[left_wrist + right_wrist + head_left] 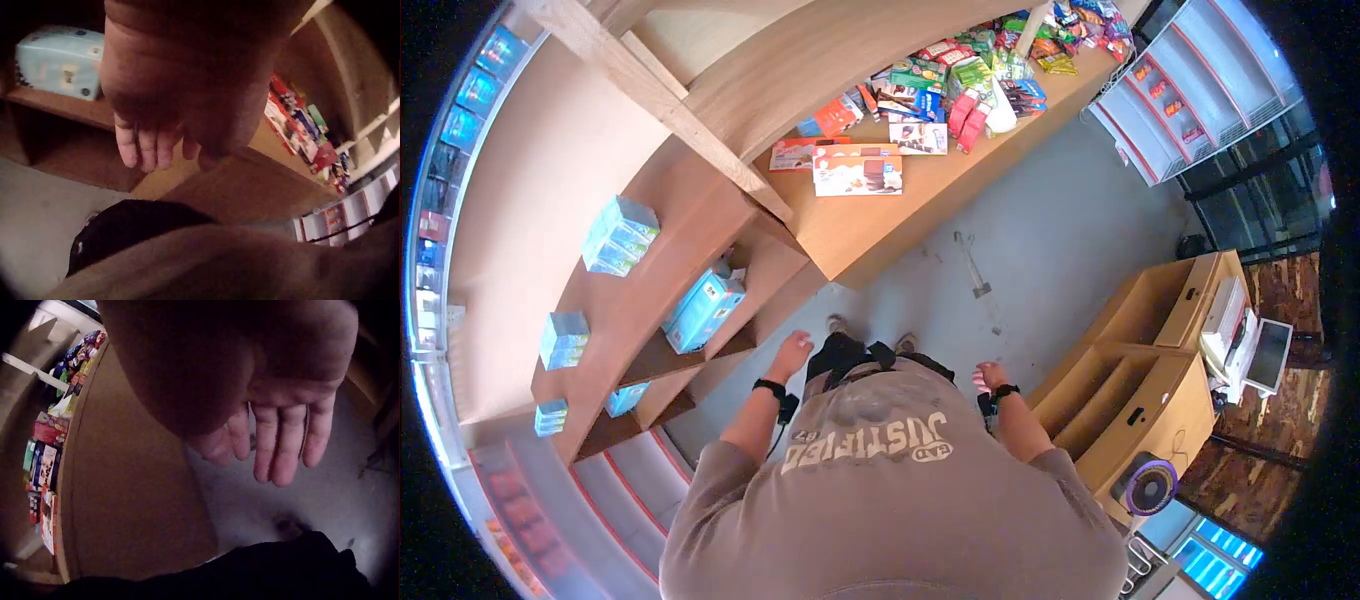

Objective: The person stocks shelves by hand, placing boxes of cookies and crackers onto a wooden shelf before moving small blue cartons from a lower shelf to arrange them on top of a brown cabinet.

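Note:
My left hand [793, 352] hangs at my side with nothing in it; in the left wrist view its fingers [147, 147] are loose and fairly straight. On the other side my right hand [990, 377] is empty too, its fingers [284, 440] relaxed and slightly spread in the right wrist view. Ahead of both hands stands a wooden counter [830, 235] with boxed biscuits [858, 172] near its corner. Behind them is a pile of snack packs [970, 80]. Nearest the left hand, a light blue package [703, 310] sits in a shelf cubby.
Blue-and-white packs [620, 236] stand on the wooden shelf at left. Grey tiered racks [625, 480] are at lower left. At right are a wooden desk [1140, 400], a monitor [1268, 355] and a purple-rimmed fan [1148, 485]. Grey floor [1040, 240] lies between counter and desk.

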Tool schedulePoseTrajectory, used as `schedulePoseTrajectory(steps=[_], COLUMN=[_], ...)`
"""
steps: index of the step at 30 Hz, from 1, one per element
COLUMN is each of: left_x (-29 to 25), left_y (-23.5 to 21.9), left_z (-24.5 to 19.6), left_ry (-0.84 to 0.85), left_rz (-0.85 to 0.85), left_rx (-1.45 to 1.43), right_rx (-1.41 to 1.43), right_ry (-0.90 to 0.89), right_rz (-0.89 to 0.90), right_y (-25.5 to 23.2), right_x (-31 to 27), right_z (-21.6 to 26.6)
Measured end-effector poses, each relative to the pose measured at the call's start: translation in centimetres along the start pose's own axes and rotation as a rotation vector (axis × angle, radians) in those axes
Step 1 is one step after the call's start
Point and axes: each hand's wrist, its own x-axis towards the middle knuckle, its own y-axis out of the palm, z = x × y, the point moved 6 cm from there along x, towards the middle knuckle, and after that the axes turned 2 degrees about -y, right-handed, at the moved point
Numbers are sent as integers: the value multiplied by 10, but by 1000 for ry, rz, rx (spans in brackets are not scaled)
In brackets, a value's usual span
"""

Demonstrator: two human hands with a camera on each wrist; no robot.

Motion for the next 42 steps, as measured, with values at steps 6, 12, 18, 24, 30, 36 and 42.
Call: schedulePoseTrajectory(steps=[6,12,18,24,30,36,42], left_x=[101,216,354,384,408,464,506], left_y=[-27,-63,-95,-117,-112,-101,-55], left_z=[-125,-206,-212,-247,-233,-175,-101], left_ry=[166,290,85,34,49,95,207], left_rz=[-19,-268,-489,-428,-238,-214,-385], left_rx=[-190,-281,-440,-716,-22,217,-38], right_rx=[176,207,273,455,534,293,90], right_ry=[17,197,117,70,1,-43,-129], right_rz=[-37,-45,-90,-215,-235,-186,-97], right_y=[1,-5,-31,-41,-33,-57,-114], right_x=[7,-38,-55,-55,-62,-64,-30], right_z=[-49,-55,-50,2,38,37,44])
